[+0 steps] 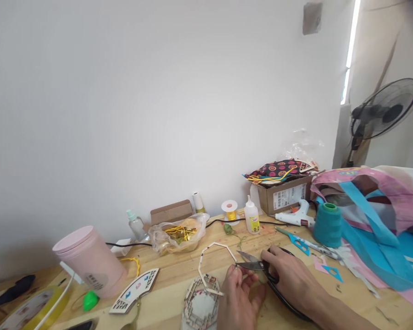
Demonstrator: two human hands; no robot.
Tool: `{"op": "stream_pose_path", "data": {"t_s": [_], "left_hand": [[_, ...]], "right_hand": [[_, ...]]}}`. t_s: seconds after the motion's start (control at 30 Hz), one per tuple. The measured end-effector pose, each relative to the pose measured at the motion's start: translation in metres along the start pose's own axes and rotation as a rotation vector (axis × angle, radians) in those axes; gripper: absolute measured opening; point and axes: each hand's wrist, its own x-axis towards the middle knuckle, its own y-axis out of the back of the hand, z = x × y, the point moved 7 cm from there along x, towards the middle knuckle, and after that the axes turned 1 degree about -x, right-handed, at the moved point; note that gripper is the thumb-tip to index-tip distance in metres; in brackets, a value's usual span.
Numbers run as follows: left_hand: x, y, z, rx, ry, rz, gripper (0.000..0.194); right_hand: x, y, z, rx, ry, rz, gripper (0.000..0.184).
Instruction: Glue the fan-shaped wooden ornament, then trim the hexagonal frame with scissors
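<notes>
My left hand (pixel 239 295) pinches a thin, pale octagonal frame (pixel 200 265) by its right side, holding it tilted above the table. In my right hand (pixel 292 273) is a pair of black-handled scissors (pixel 252 265), the blades apart and pointing left. Their lower blade meets the frame's edge right at my left fingertips; whatever lies between blade and fingers is too small to make out. Under the frame, partly covered by it and by my left hand, lies a stack of octagonal wooden lattice pieces (pixel 190 306).
A fan-shaped wooden piece (pixel 136 292) and a pink canister (pixel 91 263) are on the left. Behind my hands stand a glue bottle (pixel 252 218) and a spool of yellow cord (pixel 230 214). Rightward are a glue gun (pixel 298 215), a teal thread cone (pixel 326 225) and a filled cardboard box (pixel 289 197).
</notes>
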Motion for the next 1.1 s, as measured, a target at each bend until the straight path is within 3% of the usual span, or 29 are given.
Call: {"op": "stream_pose_path", "data": {"t_s": [0.27, 0.5, 0.97, 1.1], "left_hand": [[0.0, -0.003, 0.0, 0.006, 0.035, -0.027, 0.009], [-0.003, -0.004, 0.002, 0.011, -0.04, -0.004, 0.008], [0.003, 0.0, -0.003, 0.011, 0.102, -0.037, 0.016], [-0.007, -0.009, -0.004, 0.029, 0.045, -0.03, 0.021]], "right_hand": [[0.001, -0.001, -0.001, 0.003, 0.021, -0.014, 0.023], [0.0, -0.002, -0.001, -0.005, 0.039, -0.015, 0.022], [0.004, 0.0, 0.006, -0.053, -0.054, 0.015, 0.029], [0.007, 0.008, 0.026, -0.028, -0.134, 0.044, 0.027]]}}
